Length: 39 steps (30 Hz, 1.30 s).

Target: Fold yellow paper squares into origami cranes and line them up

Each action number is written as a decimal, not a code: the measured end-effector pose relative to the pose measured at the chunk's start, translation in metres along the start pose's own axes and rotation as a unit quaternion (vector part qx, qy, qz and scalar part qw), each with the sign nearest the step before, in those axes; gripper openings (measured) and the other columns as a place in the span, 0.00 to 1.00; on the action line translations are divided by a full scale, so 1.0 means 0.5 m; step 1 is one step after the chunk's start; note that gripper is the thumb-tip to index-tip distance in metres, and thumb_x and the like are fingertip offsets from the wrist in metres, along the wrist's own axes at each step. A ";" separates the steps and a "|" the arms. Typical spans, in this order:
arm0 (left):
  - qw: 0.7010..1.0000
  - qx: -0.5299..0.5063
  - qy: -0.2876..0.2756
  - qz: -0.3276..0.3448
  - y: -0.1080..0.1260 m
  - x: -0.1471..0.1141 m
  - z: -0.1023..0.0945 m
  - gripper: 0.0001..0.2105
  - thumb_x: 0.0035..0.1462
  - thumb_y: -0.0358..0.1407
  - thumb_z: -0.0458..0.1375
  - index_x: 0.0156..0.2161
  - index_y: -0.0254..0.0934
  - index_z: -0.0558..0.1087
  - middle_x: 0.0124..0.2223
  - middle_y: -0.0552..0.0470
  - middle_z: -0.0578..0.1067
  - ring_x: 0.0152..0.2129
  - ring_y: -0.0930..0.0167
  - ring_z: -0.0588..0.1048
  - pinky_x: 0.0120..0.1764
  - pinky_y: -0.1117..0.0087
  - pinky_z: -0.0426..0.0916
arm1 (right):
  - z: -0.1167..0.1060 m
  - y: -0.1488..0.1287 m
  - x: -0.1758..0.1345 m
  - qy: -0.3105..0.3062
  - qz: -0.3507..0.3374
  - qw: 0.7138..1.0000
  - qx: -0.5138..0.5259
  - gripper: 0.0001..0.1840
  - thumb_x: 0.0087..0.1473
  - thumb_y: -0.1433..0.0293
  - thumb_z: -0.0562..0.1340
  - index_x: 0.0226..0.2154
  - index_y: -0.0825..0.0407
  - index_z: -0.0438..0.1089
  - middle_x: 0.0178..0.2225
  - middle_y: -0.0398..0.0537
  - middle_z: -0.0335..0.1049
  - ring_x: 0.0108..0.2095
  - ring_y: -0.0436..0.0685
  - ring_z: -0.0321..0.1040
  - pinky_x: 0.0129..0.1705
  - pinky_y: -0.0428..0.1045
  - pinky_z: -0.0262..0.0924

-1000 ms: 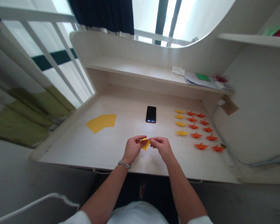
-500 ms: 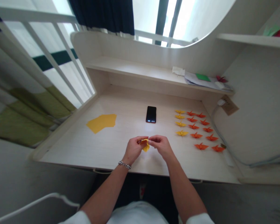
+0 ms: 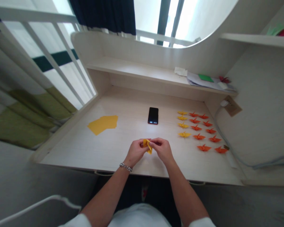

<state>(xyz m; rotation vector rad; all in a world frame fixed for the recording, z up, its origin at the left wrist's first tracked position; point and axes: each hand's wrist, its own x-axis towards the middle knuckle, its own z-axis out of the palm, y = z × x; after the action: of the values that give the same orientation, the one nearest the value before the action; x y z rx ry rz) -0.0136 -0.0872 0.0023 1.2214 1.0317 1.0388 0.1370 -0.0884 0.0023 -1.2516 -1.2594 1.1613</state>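
Observation:
Between my two hands, above the front part of the desk (image 3: 123,151), is a small piece of folded yellow paper (image 3: 147,145). My left hand (image 3: 135,152), with a chain bracelet on its wrist, pinches the paper from the left. From the other side, the thumb and fingers of my right hand (image 3: 162,149) grip its right part. Fingers hide some of the folds. To the right stand a column of yellow paper cranes (image 3: 184,135) and two columns of orange paper cranes (image 3: 199,136). Flat yellow paper sheets (image 3: 103,124) lie fanned out on the left.
A black phone (image 3: 153,115) lies beyond my hands. At the back runs a raised shelf (image 3: 137,73) with papers (image 3: 198,79) on its right end. A cable (image 3: 236,157) hangs along the right wall from a socket (image 3: 232,106). White rails (image 3: 66,53) border the left side.
The yellow paper has been turned and its folds now face differently, more of it showing by my left fingers. My right hand has shifted slightly left; both hands keep hold.

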 end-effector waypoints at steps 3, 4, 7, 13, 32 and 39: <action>0.999 -0.030 -0.001 -0.009 0.003 -0.001 0.003 0.17 0.45 0.33 0.63 0.43 0.33 0.77 0.42 0.45 0.79 0.41 0.61 0.76 0.44 0.63 0.70 | 0.005 -0.006 -0.008 0.027 -0.031 0.998 -0.050 0.10 0.47 0.63 0.65 0.30 0.52 0.77 0.30 0.48 0.77 0.29 0.55 0.71 0.33 0.49 0.65; 0.999 -0.047 -0.002 -0.012 0.004 -0.002 0.003 0.17 0.46 0.33 0.63 0.44 0.33 0.77 0.42 0.45 0.79 0.42 0.61 0.76 0.44 0.63 0.70 | 0.006 -0.008 -0.010 0.035 -0.039 0.997 -0.064 0.10 0.48 0.63 0.65 0.30 0.52 0.77 0.29 0.48 0.76 0.29 0.55 0.71 0.33 0.49 0.65; 0.996 -0.083 -0.006 -0.019 0.005 -0.002 0.005 0.17 0.48 0.35 0.62 0.45 0.33 0.76 0.43 0.45 0.79 0.41 0.63 0.75 0.45 0.64 0.69 | 0.009 -0.012 -0.016 0.054 -0.053 0.993 -0.086 0.10 0.49 0.63 0.64 0.30 0.53 0.76 0.30 0.48 0.76 0.29 0.55 0.71 0.33 0.49 0.65; 0.997 -0.067 0.002 -0.031 0.001 0.000 0.001 0.18 0.48 0.40 0.64 0.43 0.31 0.77 0.40 0.44 0.79 0.38 0.63 0.76 0.42 0.64 0.69 | 0.001 -0.015 -0.015 0.028 -0.048 0.994 -0.097 0.08 0.50 0.65 0.64 0.30 0.52 0.76 0.29 0.48 0.76 0.30 0.56 0.71 0.35 0.49 0.65; 0.998 0.005 -0.044 -0.052 0.026 -0.006 0.010 0.08 0.46 0.34 0.59 0.30 0.30 0.77 0.25 0.52 0.75 0.24 0.72 0.70 0.28 0.73 0.63 | -0.002 -0.040 -0.010 0.002 -0.103 0.986 -0.134 0.06 0.50 0.68 0.63 0.31 0.49 0.77 0.31 0.47 0.74 0.30 0.55 0.69 0.35 0.49 0.63; 0.996 0.026 -0.060 -0.062 0.032 -0.010 0.012 0.09 0.46 0.36 0.59 0.27 0.31 0.76 0.24 0.52 0.74 0.22 0.72 0.69 0.27 0.73 0.62 | 0.003 -0.052 -0.012 0.006 -0.100 0.988 -0.119 0.06 0.50 0.67 0.63 0.31 0.49 0.75 0.30 0.46 0.74 0.30 0.54 0.68 0.34 0.49 0.62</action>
<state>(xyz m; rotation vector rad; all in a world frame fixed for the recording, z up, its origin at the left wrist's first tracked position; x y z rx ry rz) -0.0095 -0.0926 0.0191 1.2307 1.0320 0.8379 0.1338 -0.0945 0.0282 -1.2665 -1.5110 0.8776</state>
